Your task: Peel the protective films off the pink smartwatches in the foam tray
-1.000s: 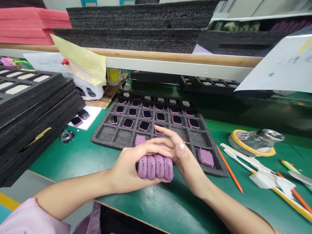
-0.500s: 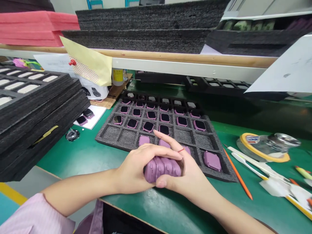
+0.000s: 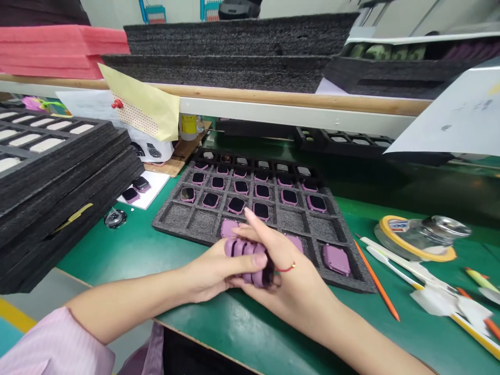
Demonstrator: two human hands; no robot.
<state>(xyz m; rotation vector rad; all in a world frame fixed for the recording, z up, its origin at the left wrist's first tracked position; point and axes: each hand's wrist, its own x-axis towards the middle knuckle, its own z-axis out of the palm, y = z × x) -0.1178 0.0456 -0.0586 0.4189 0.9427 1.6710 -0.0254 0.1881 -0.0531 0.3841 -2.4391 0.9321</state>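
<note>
Now both hands close on a row of purple watch cases [image 3: 244, 258], held over the near edge of a black foam tray [image 3: 291, 221] on the green bench [image 3: 105, 250]. The left hand [image 3: 213, 273] has its grip wrapped over the cases from one side, and the right hand [image 3: 285, 276] clasps them from the other. One more purple case [image 3: 229, 227] sits in the tray just beyond them.
</note>
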